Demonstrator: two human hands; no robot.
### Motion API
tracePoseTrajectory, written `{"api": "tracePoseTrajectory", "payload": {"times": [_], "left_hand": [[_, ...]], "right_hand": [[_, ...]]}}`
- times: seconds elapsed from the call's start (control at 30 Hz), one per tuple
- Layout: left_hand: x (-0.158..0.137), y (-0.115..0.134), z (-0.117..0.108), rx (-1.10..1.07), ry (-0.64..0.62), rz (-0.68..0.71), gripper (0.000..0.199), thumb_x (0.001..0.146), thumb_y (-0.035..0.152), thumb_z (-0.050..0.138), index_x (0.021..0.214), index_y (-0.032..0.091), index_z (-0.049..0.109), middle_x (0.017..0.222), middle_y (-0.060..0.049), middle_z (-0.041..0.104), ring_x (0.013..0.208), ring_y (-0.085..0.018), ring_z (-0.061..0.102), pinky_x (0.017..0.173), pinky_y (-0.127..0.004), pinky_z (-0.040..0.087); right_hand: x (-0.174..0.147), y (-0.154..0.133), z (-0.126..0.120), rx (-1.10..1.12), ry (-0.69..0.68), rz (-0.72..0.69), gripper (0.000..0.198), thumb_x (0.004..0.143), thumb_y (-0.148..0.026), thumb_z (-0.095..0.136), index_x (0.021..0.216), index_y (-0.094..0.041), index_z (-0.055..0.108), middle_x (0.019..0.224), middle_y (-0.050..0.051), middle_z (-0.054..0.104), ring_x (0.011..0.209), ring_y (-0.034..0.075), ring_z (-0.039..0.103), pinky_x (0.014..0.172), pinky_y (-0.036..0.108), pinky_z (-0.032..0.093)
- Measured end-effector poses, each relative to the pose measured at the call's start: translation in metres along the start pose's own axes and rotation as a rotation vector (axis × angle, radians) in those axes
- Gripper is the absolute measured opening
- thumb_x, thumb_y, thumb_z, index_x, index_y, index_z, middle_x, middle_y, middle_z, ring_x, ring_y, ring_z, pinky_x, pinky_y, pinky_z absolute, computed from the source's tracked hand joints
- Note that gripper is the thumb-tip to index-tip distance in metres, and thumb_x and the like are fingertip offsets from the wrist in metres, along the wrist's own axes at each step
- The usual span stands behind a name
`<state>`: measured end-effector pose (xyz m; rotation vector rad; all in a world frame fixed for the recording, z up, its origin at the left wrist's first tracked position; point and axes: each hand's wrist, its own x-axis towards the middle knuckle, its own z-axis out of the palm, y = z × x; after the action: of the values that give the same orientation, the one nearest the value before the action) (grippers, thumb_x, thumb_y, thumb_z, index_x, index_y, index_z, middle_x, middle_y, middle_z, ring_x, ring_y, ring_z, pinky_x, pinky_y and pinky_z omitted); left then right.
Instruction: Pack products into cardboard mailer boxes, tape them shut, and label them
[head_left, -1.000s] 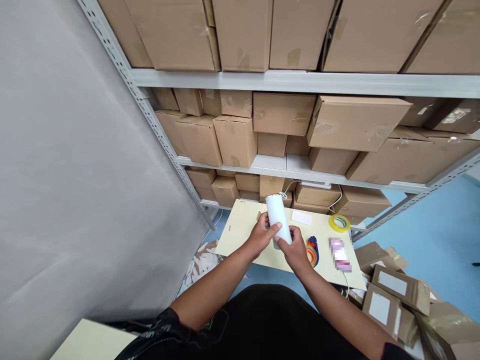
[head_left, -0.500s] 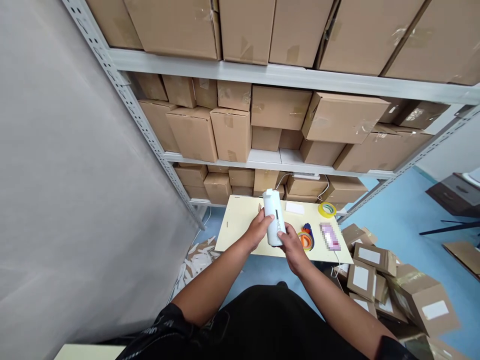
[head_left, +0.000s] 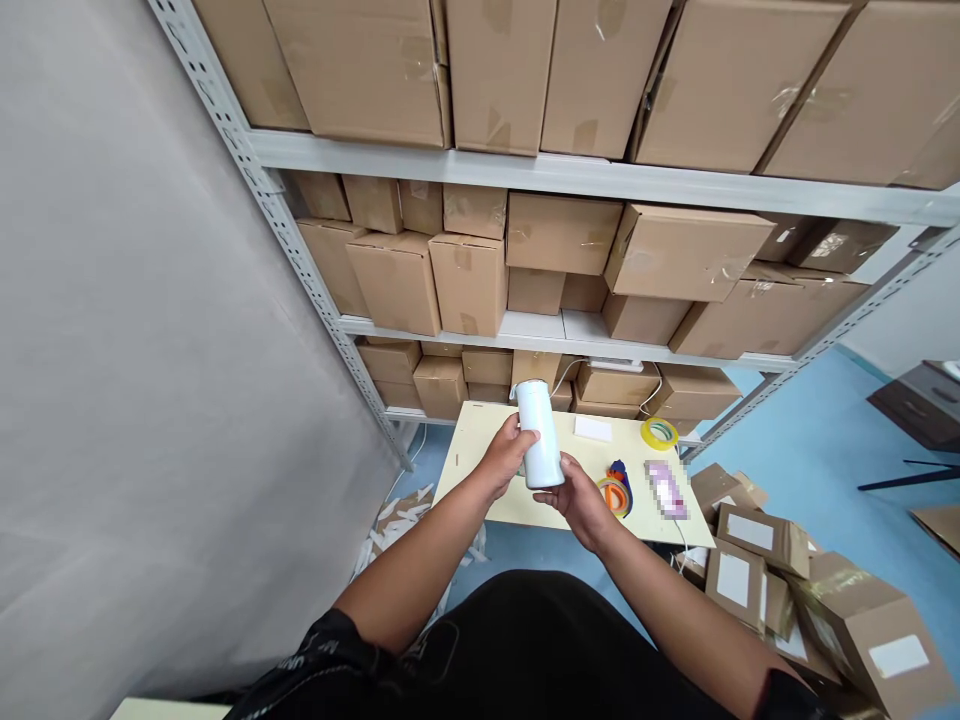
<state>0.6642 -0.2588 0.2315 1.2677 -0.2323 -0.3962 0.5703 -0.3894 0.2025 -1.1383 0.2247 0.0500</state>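
Observation:
A pale blue insulated bottle (head_left: 540, 440) is held up over the front half of the cream table, tilted slightly, its base toward me. Around its left side wraps my left hand (head_left: 507, 455), thumb across the front. My right hand (head_left: 577, 495) is closed at the lower right of the bottle, with fingers under the base. On the table, right of my hands, lie a roll of tape on an orange and blue dispenser (head_left: 616, 492), a yellow tape roll (head_left: 659, 433) and a blurred-out purple item (head_left: 667, 490).
The cream table (head_left: 469, 450) stands against a metal shelf rack (head_left: 570, 172) filled with cardboard boxes (head_left: 396, 280). A small white box (head_left: 592, 428) lies at the table's back. Labelled parcels (head_left: 750, 530) are piled on the floor at right. Paper scraps (head_left: 397, 520) lie at left.
The bottle has been turned in my hands, so its dark lettering no longer shows. My right thumb has left its front, and those fingers now sit at the base.

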Motion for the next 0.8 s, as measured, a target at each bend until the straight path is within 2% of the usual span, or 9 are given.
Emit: {"api": "tracePoseTrajectory", "payload": {"times": [0.1,0.2,0.27,0.4,0.47,0.57,0.67,0.73,0.8], "left_hand": [[0.003,0.006,0.005,-0.001,-0.055,0.031,0.045,0.081,0.034,0.063,0.123,0.019,0.058,0.108,-0.005,0.072,0.094,-0.023,0.067,0.08,-0.032,0.052],[0.004,0.008,0.007,0.069,-0.101,0.067,0.046,0.087,0.044,0.065,0.126,0.02,0.058,0.114,-0.007,0.071,0.096,-0.024,0.067,0.08,-0.032,0.053],[0.005,0.007,0.006,0.138,-0.064,0.105,0.053,0.084,0.048,0.073,0.127,0.02,0.058,0.119,-0.009,0.069,0.098,-0.024,0.067,0.081,-0.033,0.053],[0.009,0.005,0.003,0.182,0.014,0.124,0.057,0.074,0.046,0.085,0.119,0.019,0.06,0.11,-0.009,0.071,0.099,-0.026,0.067,0.083,-0.034,0.053],[0.011,0.007,0.003,0.143,0.009,0.116,0.052,0.076,0.044,0.082,0.116,0.018,0.061,0.108,-0.009,0.071,0.1,-0.026,0.067,0.084,-0.035,0.053],[0.012,0.013,0.002,0.081,-0.005,0.104,0.046,0.079,0.04,0.076,0.116,0.017,0.061,0.108,-0.009,0.071,0.101,-0.026,0.066,0.085,-0.035,0.052],[0.011,0.02,0.003,0.057,-0.036,0.107,0.047,0.081,0.037,0.071,0.123,0.019,0.061,0.109,-0.008,0.071,0.098,-0.025,0.066,0.085,-0.035,0.052],[0.01,0.024,0.004,0.058,-0.097,0.101,0.049,0.086,0.04,0.066,0.131,0.022,0.058,0.11,-0.006,0.071,0.096,-0.025,0.067,0.083,-0.035,0.052],[0.008,0.025,0.004,0.106,-0.15,0.114,0.053,0.09,0.045,0.063,0.137,0.024,0.055,0.113,-0.006,0.07,0.098,-0.025,0.067,0.084,-0.035,0.052]], "right_hand": [[0.004,-0.008,0.006,0.016,-0.064,-0.02,0.04,0.085,-0.047,0.066,0.116,-0.024,0.06,0.105,0.007,0.069,0.094,0.027,0.068,0.078,0.04,0.056],[0.009,-0.011,0.01,-0.156,0.098,-0.168,0.041,0.08,-0.042,0.07,0.115,-0.024,0.058,0.108,0.006,0.068,0.097,0.026,0.065,0.08,0.039,0.054],[0.012,-0.01,0.01,-0.32,0.203,-0.252,0.049,0.076,-0.045,0.076,0.116,-0.024,0.055,0.109,0.005,0.066,0.098,0.026,0.062,0.082,0.038,0.053],[0.015,-0.007,0.006,-0.53,0.267,-0.319,0.062,0.069,-0.053,0.084,0.114,-0.024,0.052,0.107,0.005,0.063,0.092,0.025,0.06,0.08,0.039,0.052],[0.014,-0.008,0.003,-0.498,0.225,-0.319,0.058,0.074,-0.057,0.079,0.114,-0.024,0.054,0.108,0.006,0.064,0.094,0.025,0.061,0.081,0.039,0.051],[0.013,-0.012,0.002,-0.294,0.054,-0.227,0.048,0.088,-0.062,0.061,0.116,-0.023,0.06,0.107,0.008,0.067,0.095,0.026,0.063,0.08,0.039,0.052],[0.014,-0.017,0.005,-0.1,-0.101,-0.129,0.046,0.091,-0.058,0.057,0.121,-0.023,0.061,0.108,0.008,0.068,0.095,0.027,0.065,0.076,0.039,0.053],[0.015,-0.017,0.01,-0.065,-0.127,-0.134,0.045,0.089,-0.054,0.061,0.123,-0.024,0.06,0.109,0.008,0.069,0.095,0.027,0.066,0.076,0.039,0.054],[0.017,-0.016,0.015,-0.091,-0.081,-0.183,0.045,0.088,-0.054,0.065,0.121,-0.024,0.059,0.108,0.008,0.069,0.094,0.026,0.066,0.077,0.039,0.054]]}}
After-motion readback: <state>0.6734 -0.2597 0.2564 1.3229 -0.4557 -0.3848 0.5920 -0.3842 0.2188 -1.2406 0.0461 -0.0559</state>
